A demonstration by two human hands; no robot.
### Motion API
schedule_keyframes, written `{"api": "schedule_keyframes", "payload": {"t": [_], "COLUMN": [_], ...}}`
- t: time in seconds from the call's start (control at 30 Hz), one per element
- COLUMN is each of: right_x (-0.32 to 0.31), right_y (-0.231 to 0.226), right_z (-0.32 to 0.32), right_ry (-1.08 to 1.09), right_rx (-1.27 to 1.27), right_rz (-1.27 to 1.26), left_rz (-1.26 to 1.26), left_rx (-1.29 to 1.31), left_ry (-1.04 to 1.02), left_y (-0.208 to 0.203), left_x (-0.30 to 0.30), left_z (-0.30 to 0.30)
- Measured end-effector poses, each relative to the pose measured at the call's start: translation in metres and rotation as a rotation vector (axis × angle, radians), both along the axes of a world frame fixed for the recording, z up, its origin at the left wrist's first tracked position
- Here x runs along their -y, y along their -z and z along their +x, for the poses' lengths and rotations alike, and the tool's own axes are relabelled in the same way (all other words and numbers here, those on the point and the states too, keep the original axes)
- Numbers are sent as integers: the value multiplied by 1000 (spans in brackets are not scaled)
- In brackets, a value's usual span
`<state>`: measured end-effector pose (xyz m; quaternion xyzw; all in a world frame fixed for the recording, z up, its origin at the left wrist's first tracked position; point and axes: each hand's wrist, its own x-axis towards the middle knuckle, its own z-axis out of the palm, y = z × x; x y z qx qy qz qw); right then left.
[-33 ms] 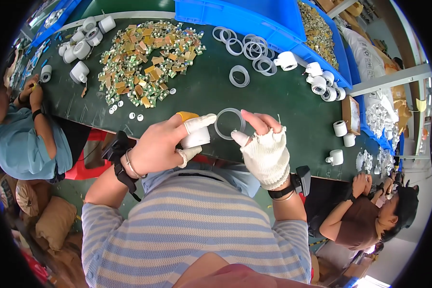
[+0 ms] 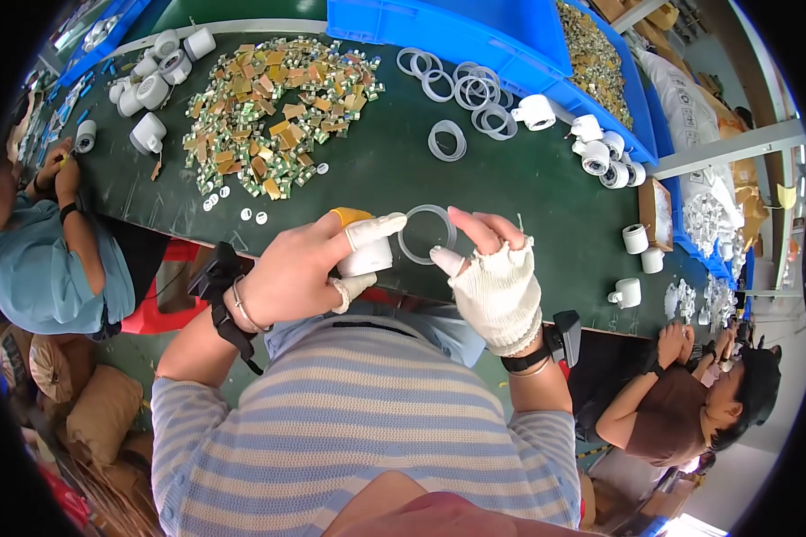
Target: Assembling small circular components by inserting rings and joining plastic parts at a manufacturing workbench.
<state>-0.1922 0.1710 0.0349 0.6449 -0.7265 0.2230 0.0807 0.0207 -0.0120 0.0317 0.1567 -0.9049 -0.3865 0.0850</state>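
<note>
A white cylindrical camera housing (image 2: 367, 259) is gripped by my left hand (image 2: 295, 268), whose covered index finger stretches over it toward the right. In my right hand (image 2: 495, 277), wearing a fingerless knit glove, a translucent plastic ring (image 2: 403, 243) is pinched at its right edge between thumb and finger. The ring stands facing me above the near edge of the table. Its left side comes close to my left index fingertip; whether they touch I cannot tell.
Beyond my hands on the green table (image 2: 367, 170) lie a heap of small circuit boards (image 2: 278, 107) and several loose rings (image 2: 448, 141). White housings (image 2: 595, 157) stand at right, more at far left. A blue crate (image 2: 448, 45) borders the back. People work on both sides.
The ring has shifted very slightly left and down. Both hands are otherwise nearly still.
</note>
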Motion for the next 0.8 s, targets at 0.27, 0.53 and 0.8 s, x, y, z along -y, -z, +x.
{"api": "schedule_keyframes", "payload": {"t": [0.27, 0.53, 0.8], "right_x": [0, 19, 17], "right_y": [12, 21, 11], "right_z": [-6, -22, -25], "right_ry": [-79, -173, -77], "right_rx": [492, 1340, 860], "right_rz": [-78, 171, -76], "left_rz": [-219, -253, -307], "left_rx": [-43, 20, -32], "left_ry": [163, 205, 158], "left_y": [-2, 6, -4], "left_x": [1, -12, -14], "left_z": [1, -10, -17]}}
